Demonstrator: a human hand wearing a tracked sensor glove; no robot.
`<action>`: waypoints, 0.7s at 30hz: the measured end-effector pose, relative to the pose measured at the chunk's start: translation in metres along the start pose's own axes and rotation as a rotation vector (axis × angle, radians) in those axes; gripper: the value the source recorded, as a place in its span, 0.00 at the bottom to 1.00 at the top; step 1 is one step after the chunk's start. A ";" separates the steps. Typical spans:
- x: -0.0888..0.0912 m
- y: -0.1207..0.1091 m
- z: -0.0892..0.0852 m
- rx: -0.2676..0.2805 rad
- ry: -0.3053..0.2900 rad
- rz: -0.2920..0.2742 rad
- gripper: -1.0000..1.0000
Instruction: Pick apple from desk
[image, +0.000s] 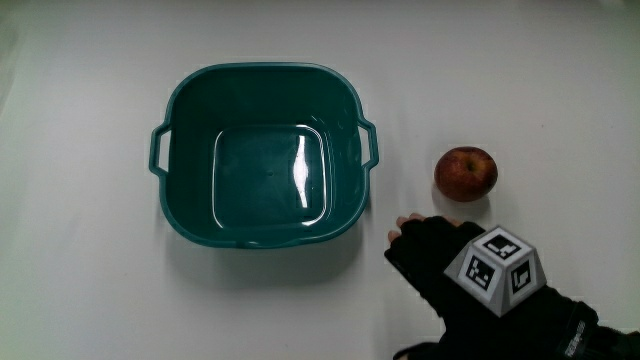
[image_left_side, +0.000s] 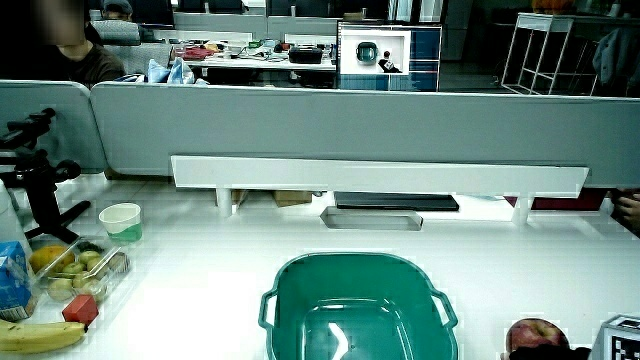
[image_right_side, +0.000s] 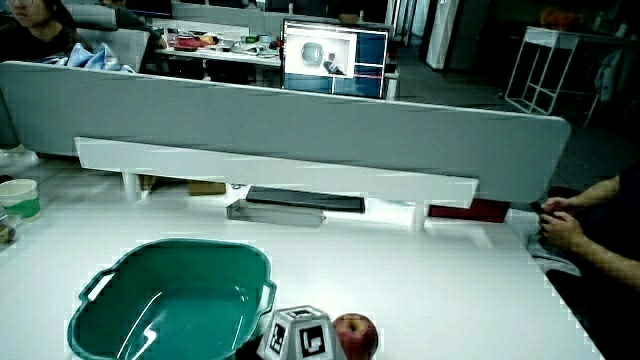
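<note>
On table: one apple (image: 465, 173), one basin (image: 190, 205).

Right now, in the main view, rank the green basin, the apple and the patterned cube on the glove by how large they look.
1. green basin, by far the largest.
2. patterned cube.
3. apple.
The cube looks slightly larger than the apple, but it rides on the hand, nearer the camera, so that order is unsure.

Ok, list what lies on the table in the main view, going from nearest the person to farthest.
The hand with its patterned cube → the apple, lying on the table beside the empty teal basin, which reaches farthest from the person.
</note>
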 end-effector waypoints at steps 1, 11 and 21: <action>0.003 0.001 0.001 0.011 0.001 -0.015 0.50; 0.033 0.011 0.009 0.080 0.026 -0.097 0.50; 0.068 0.024 0.016 0.092 0.077 -0.170 0.50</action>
